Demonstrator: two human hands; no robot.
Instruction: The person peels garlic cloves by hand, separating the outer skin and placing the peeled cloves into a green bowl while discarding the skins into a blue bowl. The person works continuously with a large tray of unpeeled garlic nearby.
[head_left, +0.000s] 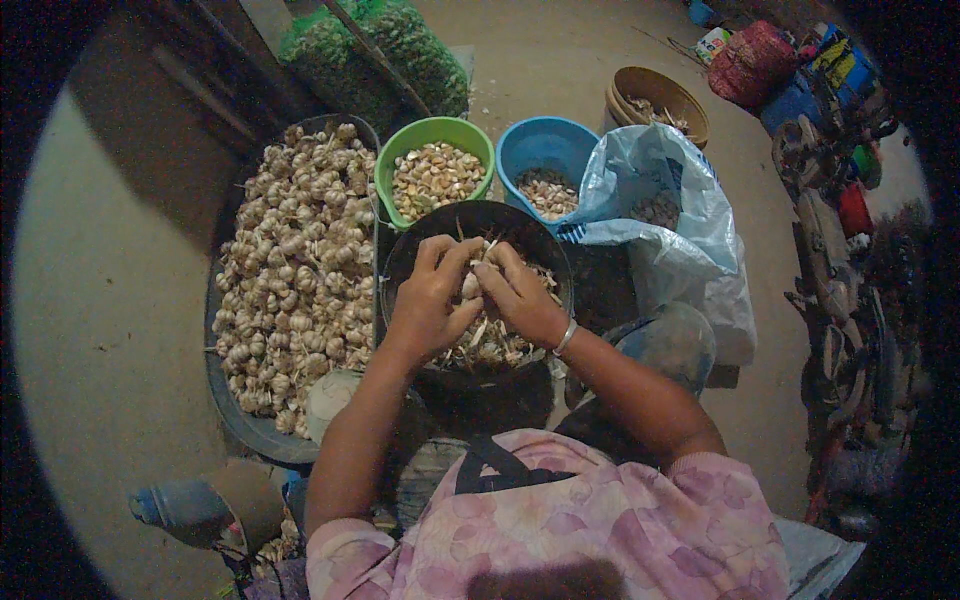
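Both my hands meet over a round dark tub that holds garlic stalks and husks. My left hand and my right hand pinch a garlic bulb between their fingertips, with a pale piece of stem or skin at the top. Beyond the tub stand a green basin with loose garlic cloves and a blue basin with smaller cloves at its bottom. A long black tray at the left is heaped with whole garlic bulbs.
Right of the blue basin, an open white woven sack holds some material. Behind it stands a brown tub with scraps. A green net sack is at the back, a red sack at the upper right, with assorted clutter along the right side.
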